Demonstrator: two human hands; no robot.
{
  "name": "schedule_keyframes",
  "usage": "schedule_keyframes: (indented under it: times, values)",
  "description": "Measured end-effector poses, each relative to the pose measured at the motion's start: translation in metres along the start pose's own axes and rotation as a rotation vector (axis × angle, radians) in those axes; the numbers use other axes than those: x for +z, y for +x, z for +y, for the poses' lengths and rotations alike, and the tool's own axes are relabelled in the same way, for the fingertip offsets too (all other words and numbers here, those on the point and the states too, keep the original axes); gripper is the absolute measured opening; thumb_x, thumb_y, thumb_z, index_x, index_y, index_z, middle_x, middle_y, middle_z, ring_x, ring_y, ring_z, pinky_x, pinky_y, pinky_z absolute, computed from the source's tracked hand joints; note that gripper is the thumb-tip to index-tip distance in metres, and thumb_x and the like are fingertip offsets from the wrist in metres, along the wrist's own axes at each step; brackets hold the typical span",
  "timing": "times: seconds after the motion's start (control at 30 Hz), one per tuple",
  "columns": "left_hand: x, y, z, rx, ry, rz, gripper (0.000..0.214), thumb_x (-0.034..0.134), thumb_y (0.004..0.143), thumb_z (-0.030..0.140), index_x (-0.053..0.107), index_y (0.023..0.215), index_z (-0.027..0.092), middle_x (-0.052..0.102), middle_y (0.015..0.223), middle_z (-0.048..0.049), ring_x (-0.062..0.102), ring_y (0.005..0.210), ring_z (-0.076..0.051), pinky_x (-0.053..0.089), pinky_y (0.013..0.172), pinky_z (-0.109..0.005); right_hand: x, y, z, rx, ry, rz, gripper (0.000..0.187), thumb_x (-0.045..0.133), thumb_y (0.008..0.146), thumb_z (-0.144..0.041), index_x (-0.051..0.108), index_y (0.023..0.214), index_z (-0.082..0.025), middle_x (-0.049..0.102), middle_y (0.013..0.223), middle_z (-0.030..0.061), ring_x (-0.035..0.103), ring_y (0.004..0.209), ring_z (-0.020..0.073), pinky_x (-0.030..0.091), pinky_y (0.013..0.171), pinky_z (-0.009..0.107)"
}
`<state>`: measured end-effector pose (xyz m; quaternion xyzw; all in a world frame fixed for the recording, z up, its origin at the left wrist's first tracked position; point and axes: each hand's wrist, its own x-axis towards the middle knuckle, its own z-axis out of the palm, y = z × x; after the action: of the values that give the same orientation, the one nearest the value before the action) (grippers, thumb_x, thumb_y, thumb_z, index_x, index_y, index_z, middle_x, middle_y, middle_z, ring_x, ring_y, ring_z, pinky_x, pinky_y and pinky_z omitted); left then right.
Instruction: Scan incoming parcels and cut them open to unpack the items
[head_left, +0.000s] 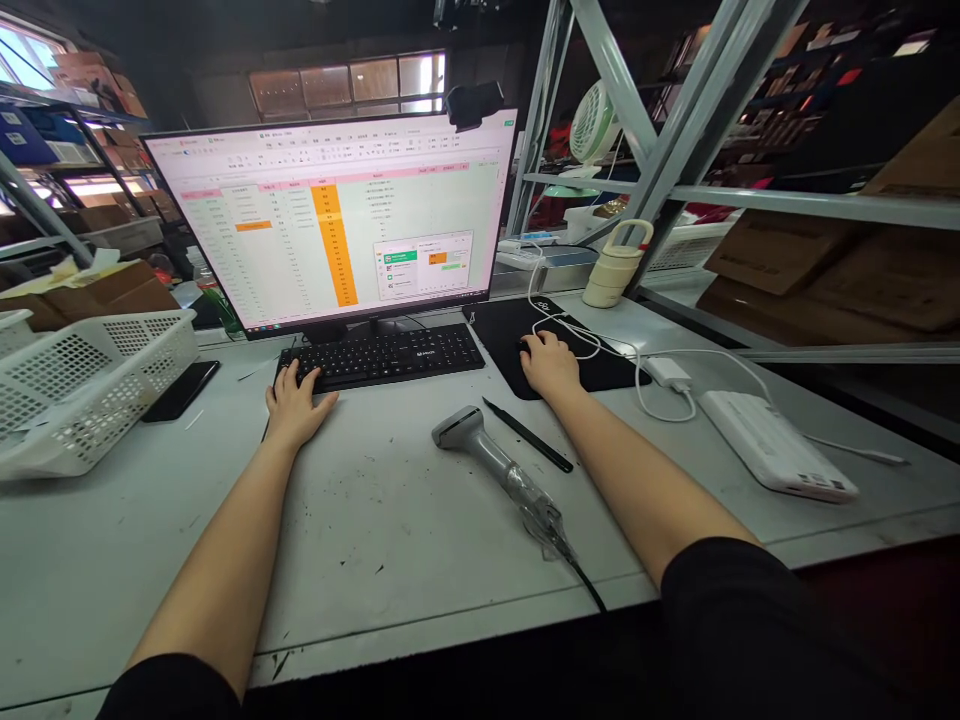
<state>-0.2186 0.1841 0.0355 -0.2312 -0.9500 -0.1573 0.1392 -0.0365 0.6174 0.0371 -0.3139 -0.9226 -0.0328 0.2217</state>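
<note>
My left hand point(294, 408) rests at the left end of a black keyboard point(420, 357), fingers spread with the tips on its keys. Over on the dark mouse pad point(615, 372), my right hand point(550, 364) is curved over a computer mouse, which it hides almost wholly. A large monitor point(300, 240) behind the keyboard shows a spreadsheet with an orange column and a small chat window. Between my forearms lies a grey barcode scanner point(487, 455), its handle wrapped in clear plastic. Beside it is a black pen point(529, 435).
On the left stand a white perforated basket point(97, 390) and a black phone point(182, 390). To the right lie a white power bank point(776, 440), a white adapter point(667, 373) and looping cables. A cream tumbler point(613, 270) and a green fan point(592, 125) are near the metal rack point(675, 140).
</note>
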Motion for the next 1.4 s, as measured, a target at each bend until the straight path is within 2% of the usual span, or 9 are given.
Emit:
schedule_keyframes:
  times: [0.57, 0.77, 0.97, 1.13, 1.4]
  values:
    - [0.002, 0.002, 0.000, -0.013, -0.009, 0.012, 0.069, 0.051, 0.095, 0.057, 0.046, 0.154, 0.022, 0.019, 0.172, -0.0164, 0.018, 0.160, -0.036, 0.020, 0.126, -0.063, -0.002, 0.000, -0.002, 0.009, 0.007, -0.014, 0.042, 0.045, 0.101, -0.034, 0.063, 0.137, -0.021, 0.052, 0.148, 0.0172, 0.058, 0.118, 0.0334, 0.050, 0.095, 0.045]
    - [-0.002, 0.000, 0.003, -0.032, -0.031, 0.002, 0.069, 0.053, 0.095, 0.057, 0.044, 0.155, 0.023, 0.017, 0.173, -0.0139, 0.016, 0.161, -0.034, 0.018, 0.127, -0.063, -0.002, 0.000, -0.001, -0.013, 0.021, -0.001, 0.046, 0.042, 0.101, -0.033, 0.064, 0.137, -0.016, 0.053, 0.146, 0.0212, 0.059, 0.117, 0.0376, 0.051, 0.093, 0.050]
    - [-0.003, 0.000, 0.003, -0.046, -0.033, -0.012, 0.069, 0.053, 0.095, 0.057, 0.044, 0.155, 0.026, 0.016, 0.174, -0.0114, 0.014, 0.161, -0.033, 0.015, 0.129, -0.061, 0.003, 0.004, 0.001, -0.019, 0.036, 0.002, 0.048, 0.041, 0.100, -0.037, 0.063, 0.137, -0.016, 0.054, 0.144, 0.0213, 0.060, 0.115, 0.0398, 0.051, 0.090, 0.051]
    - [-0.005, -0.001, 0.002, -0.045, -0.057, -0.036, 0.069, 0.052, 0.095, 0.058, 0.042, 0.156, 0.028, 0.014, 0.174, -0.0102, 0.012, 0.162, -0.032, 0.013, 0.129, -0.061, -0.001, 0.004, -0.001, -0.039, 0.053, -0.039, 0.050, 0.042, 0.101, -0.038, 0.059, 0.142, -0.015, 0.053, 0.147, 0.0223, 0.060, 0.119, 0.0400, 0.051, 0.095, 0.051]
    - [-0.008, -0.002, 0.004, -0.051, -0.080, -0.054, 0.069, 0.052, 0.096, 0.058, 0.043, 0.156, 0.026, 0.013, 0.175, -0.0107, 0.010, 0.162, -0.033, 0.011, 0.130, -0.062, -0.005, 0.005, -0.004, -0.047, 0.060, -0.060, 0.045, 0.045, 0.101, -0.038, 0.064, 0.136, -0.018, 0.053, 0.148, 0.0226, 0.060, 0.122, 0.0405, 0.053, 0.094, 0.051]
